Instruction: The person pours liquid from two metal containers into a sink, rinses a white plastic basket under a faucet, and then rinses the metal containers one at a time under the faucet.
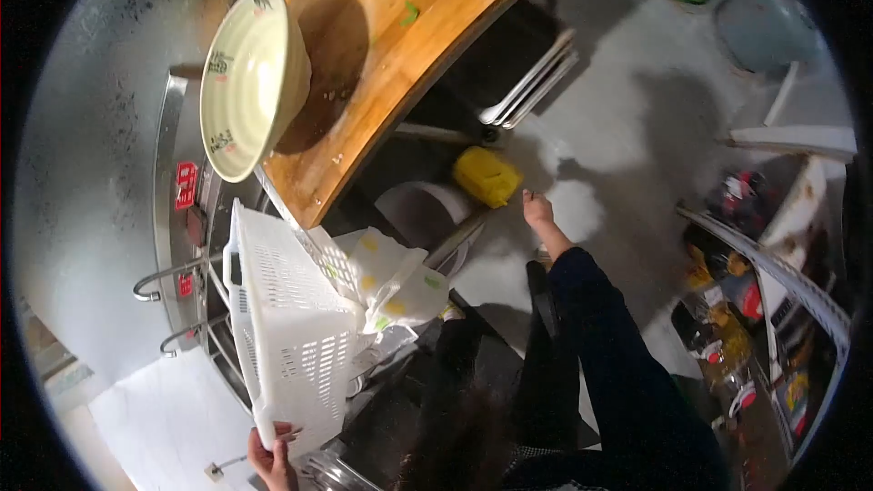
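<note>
Left hand (271,456) grips white basket (289,327) rim; right hand (537,210) near yellow sponge (487,175).

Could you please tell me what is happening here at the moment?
A person in dark sleeves is bending over. The left hand grips the edge of a white perforated plastic basket, which is tilted on its side near some crumpled white plastic bags. The right hand reaches down toward the grey floor, close to a yellow sponge-like block without touching it. A cream ceramic bowl rests tilted on the wooden cutting board.
</note>
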`<control>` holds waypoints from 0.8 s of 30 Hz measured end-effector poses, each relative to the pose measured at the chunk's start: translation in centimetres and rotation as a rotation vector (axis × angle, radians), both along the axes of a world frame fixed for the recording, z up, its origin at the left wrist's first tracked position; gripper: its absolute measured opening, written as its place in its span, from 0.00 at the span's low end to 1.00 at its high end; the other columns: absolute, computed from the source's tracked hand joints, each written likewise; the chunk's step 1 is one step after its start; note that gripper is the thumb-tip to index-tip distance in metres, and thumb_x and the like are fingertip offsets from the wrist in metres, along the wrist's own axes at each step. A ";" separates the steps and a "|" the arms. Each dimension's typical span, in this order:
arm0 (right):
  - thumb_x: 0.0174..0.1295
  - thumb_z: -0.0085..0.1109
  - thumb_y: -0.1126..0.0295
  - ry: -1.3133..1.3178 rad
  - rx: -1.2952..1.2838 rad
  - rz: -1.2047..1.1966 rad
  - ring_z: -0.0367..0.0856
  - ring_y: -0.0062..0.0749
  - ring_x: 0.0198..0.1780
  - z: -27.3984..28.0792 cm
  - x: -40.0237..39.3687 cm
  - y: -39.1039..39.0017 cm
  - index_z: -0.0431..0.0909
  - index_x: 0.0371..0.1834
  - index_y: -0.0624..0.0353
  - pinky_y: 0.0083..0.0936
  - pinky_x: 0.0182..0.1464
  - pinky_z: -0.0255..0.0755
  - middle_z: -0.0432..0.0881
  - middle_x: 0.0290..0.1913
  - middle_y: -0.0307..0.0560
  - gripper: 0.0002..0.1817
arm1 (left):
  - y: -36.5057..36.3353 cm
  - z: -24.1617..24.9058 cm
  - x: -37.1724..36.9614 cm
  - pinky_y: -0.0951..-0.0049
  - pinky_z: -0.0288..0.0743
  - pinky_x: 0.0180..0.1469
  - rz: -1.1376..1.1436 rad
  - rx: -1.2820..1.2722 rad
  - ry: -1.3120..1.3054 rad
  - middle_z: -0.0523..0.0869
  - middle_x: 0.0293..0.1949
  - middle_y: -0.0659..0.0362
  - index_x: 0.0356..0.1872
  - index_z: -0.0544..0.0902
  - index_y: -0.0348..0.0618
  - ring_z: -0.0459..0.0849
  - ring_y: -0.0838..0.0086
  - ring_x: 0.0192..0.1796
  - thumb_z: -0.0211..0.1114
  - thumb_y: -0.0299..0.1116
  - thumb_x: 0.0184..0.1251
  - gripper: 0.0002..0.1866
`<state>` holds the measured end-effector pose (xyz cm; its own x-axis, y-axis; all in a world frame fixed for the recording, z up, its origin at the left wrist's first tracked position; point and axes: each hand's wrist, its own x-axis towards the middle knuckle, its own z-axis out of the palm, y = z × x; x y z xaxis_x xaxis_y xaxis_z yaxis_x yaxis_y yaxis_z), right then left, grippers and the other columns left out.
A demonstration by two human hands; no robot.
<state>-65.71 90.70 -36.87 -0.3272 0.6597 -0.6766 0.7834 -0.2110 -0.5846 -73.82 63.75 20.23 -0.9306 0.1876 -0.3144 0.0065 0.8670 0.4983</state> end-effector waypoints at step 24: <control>0.66 0.31 0.55 0.031 0.201 0.167 0.76 0.58 0.30 -7.2 -7.4 -5.2 0.76 0.23 0.69 0.44 0.33 0.68 0.76 0.26 0.66 0.30 | -6.9 -0.6 2.1 0.67 0.75 0.40 -0.009 -0.131 0.339 0.80 0.32 0.51 0.43 0.72 0.30 0.80 0.67 0.36 0.61 0.40 0.59 0.21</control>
